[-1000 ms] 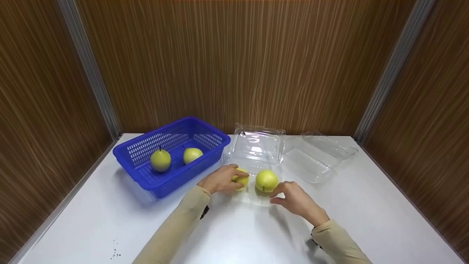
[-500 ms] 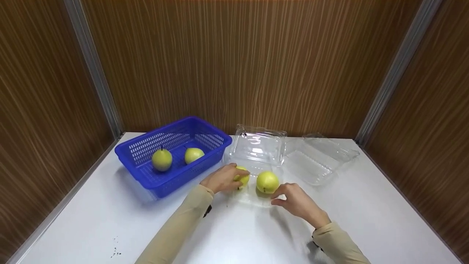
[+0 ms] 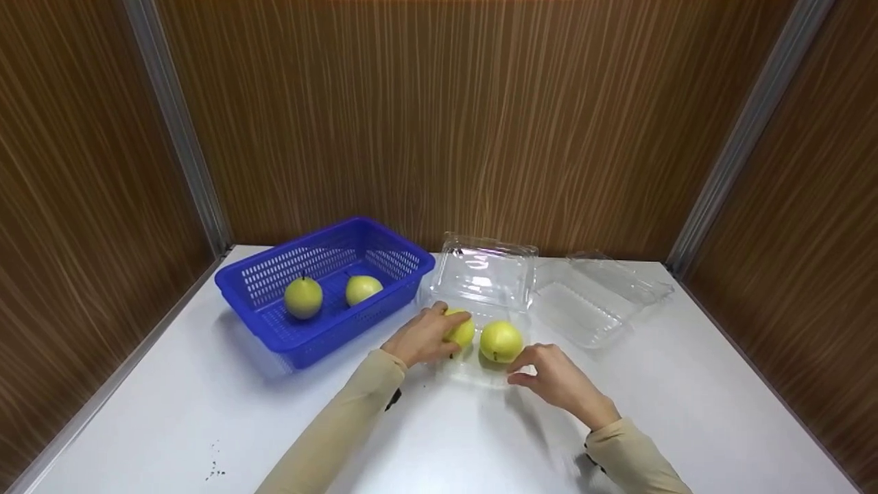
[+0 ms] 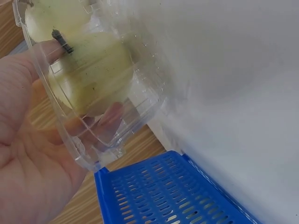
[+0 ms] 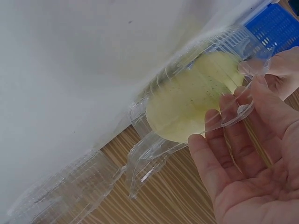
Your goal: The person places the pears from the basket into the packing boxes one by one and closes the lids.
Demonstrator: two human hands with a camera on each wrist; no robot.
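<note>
A clear plastic clamshell container (image 3: 475, 374) lies with its lid raised at the back, in the middle of the head view. Two yellow-green pears sit side by side in its base. My left hand (image 3: 422, 336) grips the left pear (image 3: 463, 333), thumb on the near side by the stem and fingers over the far side. The right pear (image 3: 501, 342) stands close beside it, not held. At the near right corner of the container, my right hand (image 3: 559, 379) holds the rim between thumb and fingers. In the right wrist view its fingertips (image 5: 198, 144) lie along the plastic edge.
A blue slotted basket (image 3: 322, 343) stands at the left, with one pear (image 3: 302, 298) upright and another pear (image 3: 362, 290) lying inside. To the right is a second clear clamshell container (image 3: 583, 309), lid open. Wood-patterned panels (image 3: 439, 123) enclose the white table (image 3: 439, 439).
My left hand has shifted slightly right with the left pear, bringing it nearer the other pear. My right hand stays at the container corner. The head view has tilted a little.
</note>
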